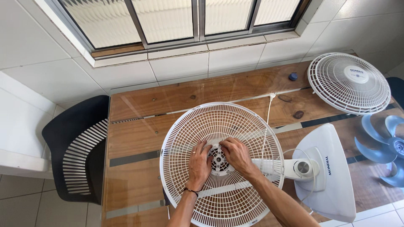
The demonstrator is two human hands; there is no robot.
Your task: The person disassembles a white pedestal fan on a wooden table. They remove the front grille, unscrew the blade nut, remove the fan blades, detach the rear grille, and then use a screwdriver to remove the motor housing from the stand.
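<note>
A round white rear fan grille (235,122) lies face up on a wooden table (139,105), mounted on the white fan body. My left hand (198,164) rests on the grille just left of its centre hub (219,159), fingers curled at the hub's edge. From the right, my right hand (236,154) presses its fingers against the same hub. Both hands touch the hub; whether they pinch a nut there is hidden. The fan's white base and stand (326,176) lie to the right.
A second white front grille (349,82) sits at the table's far right. A translucent blue fan blade (385,147) lies below it. A small blue cap (293,76) rests near the wall. A black chair (78,147) stands left of the table. A white cord (267,113) crosses the tabletop.
</note>
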